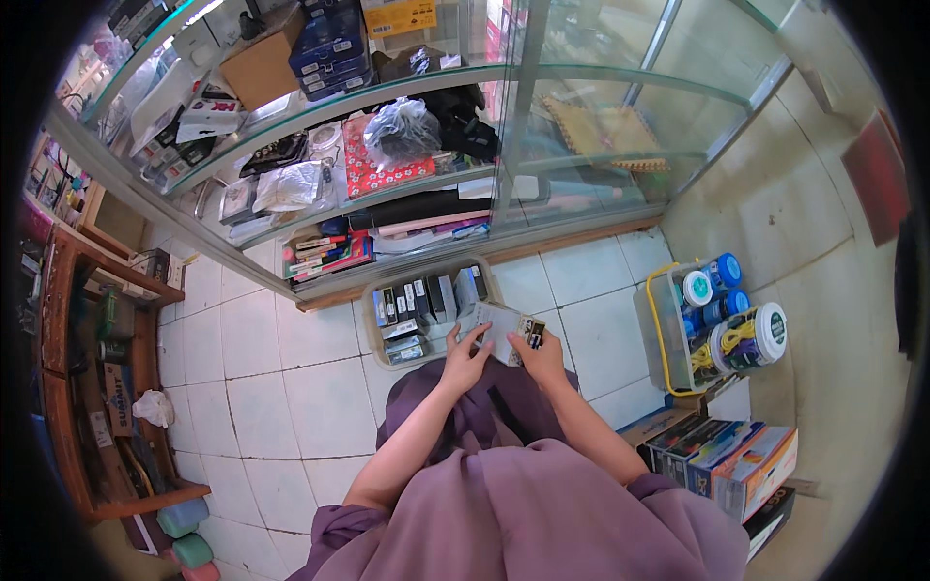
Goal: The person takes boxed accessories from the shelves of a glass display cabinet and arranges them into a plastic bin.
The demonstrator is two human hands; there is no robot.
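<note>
A small white box with a printed picture on its right end is between my two hands, over my lap. My right hand grips that right end, thumb on top. My left hand holds its left side with bent fingers. Just beyond, partly behind the box, a clear plastic bin stands on the floor. Several small dark boxes with white labels are packed upright in it, and others lie toward its near end.
A glass display cabinet with loaded shelves rises ahead. To the right are a clear tub of jars with blue and white lids, and stacked printed cartons. A wooden shelf stands left, near a white plastic bag on the tiled floor.
</note>
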